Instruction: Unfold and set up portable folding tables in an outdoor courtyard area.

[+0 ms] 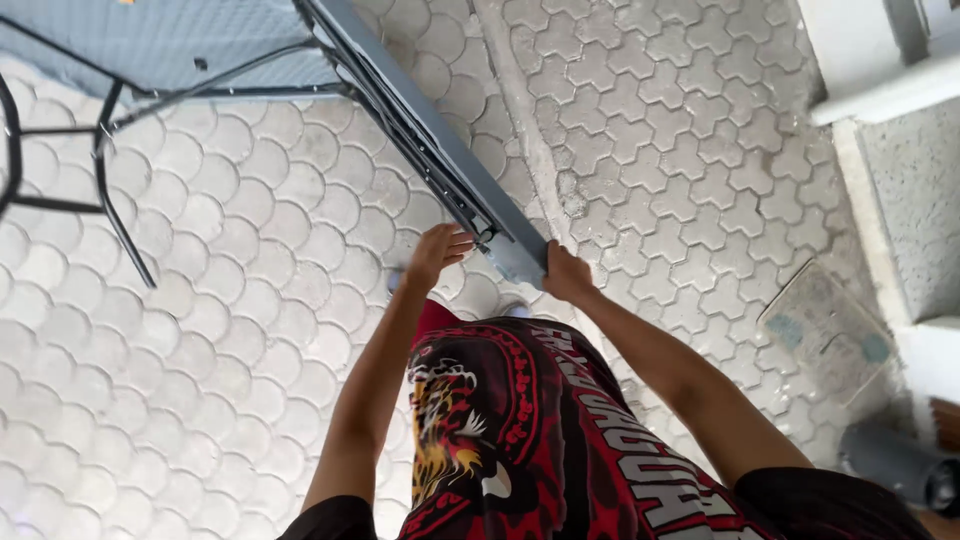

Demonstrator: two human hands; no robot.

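A grey folding table (420, 120) stands tipped on its edge over the paved ground, its underside and black metal legs (110, 190) facing left. My left hand (438, 252) touches the underside frame near the table's near corner, fingers curled against it. On the other face of that corner, my right hand (566, 272) grips the edge. Both arms reach forward over my red and black printed shorts.
Grey interlocking paving stones (680, 150) cover the ground. A white wall or step (880, 70) rises at the right. A flat clear sheet (825, 330) lies on the pavers at right, and a dark cylinder (895, 465) rests near the lower right corner.
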